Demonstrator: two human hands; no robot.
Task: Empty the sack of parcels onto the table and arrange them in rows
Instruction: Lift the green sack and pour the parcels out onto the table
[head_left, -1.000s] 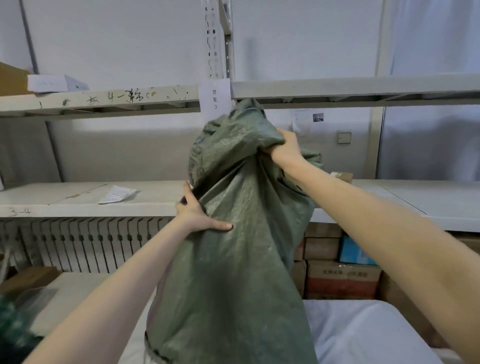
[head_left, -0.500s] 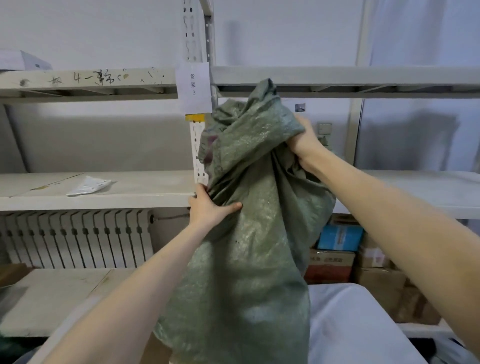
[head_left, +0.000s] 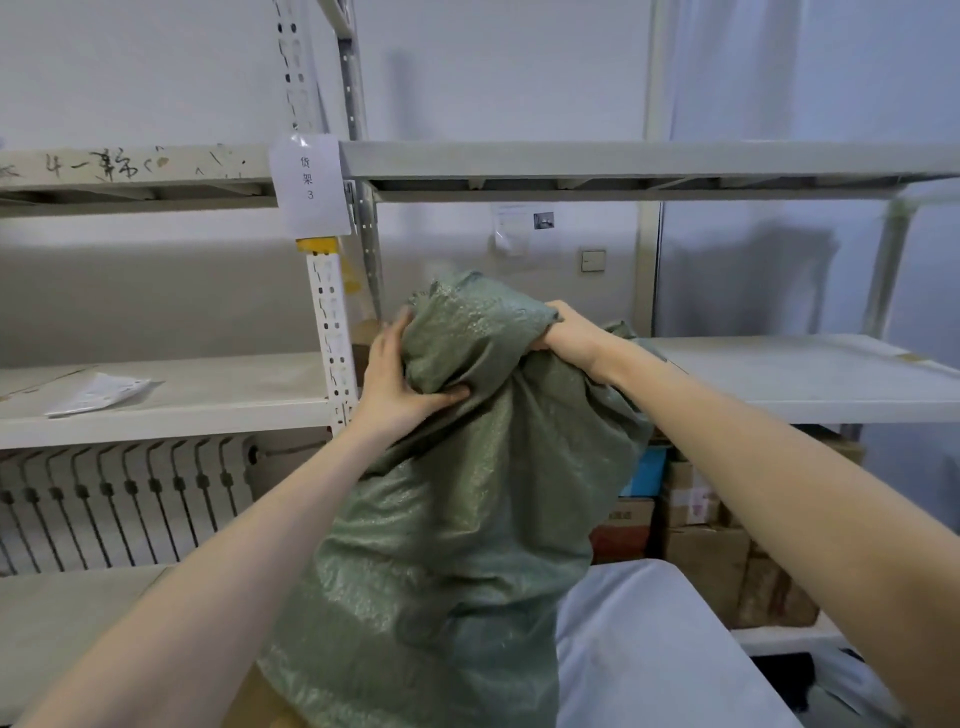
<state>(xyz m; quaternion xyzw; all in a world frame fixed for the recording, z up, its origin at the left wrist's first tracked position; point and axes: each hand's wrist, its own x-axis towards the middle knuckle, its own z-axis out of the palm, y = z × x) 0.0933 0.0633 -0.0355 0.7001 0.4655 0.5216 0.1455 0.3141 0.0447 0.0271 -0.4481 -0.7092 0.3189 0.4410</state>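
Observation:
A green woven sack (head_left: 457, 530) hangs upside down in front of me, its bunched end uppermost and its lower part reaching down past the frame's bottom edge. My left hand (head_left: 397, 382) grips the bunched fabric on its left side. On the right side of that same top end, my right hand (head_left: 569, 335) clutches the fabric. Below the sack lies the table with a pale blue cover (head_left: 654, 639). No parcels show; the sack's mouth is hidden.
A metal shelf rack (head_left: 519, 166) stands right behind the sack, with a paper label (head_left: 309, 184) on its post. A radiator (head_left: 124, 499) is low on the left. Cardboard boxes (head_left: 696, 540) are stacked under the right shelf. A white packet (head_left: 98, 395) lies on the left shelf.
The sack's top has come down from near the upper shelf to mid-height. My left hand has moved up the sack to grip the bunched end beside my right hand.

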